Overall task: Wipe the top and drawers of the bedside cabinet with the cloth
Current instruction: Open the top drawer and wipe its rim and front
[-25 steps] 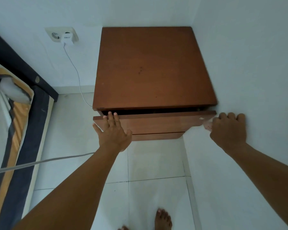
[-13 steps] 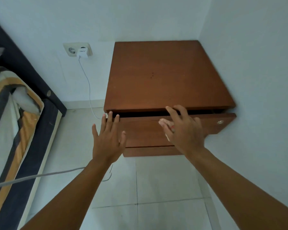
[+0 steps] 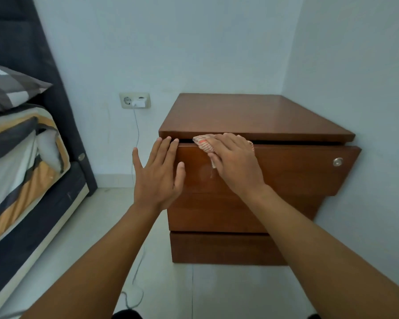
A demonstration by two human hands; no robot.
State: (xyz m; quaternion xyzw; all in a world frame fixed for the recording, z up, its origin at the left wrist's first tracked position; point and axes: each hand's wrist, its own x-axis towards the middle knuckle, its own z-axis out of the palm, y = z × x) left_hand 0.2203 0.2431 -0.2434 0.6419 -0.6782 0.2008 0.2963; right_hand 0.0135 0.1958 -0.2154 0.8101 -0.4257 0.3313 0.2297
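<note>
A brown wooden bedside cabinet (image 3: 258,116) stands in the room's corner. Its top drawer (image 3: 297,169) is pulled out a little and carries a round metal knob (image 3: 338,161). My right hand (image 3: 235,162) presses a striped white-and-orange cloth (image 3: 203,143) flat against the upper left part of that drawer front. My left hand (image 3: 159,173) rests open, fingers spread, on the drawer's left edge. Two lower drawer fronts (image 3: 217,247) show below my arms.
A bed (image 3: 21,162) with a dark headboard and a striped pillow lies to the left. A wall socket (image 3: 135,100) holds a white charger whose cable (image 3: 136,134) runs down to the tiled floor (image 3: 83,231). White walls close in behind and to the right.
The view has dropped lower and closer to the cabinet front. My right hand has moved with the cloth from the drawer's right end to its upper left. My left hand stays at the left edge.
</note>
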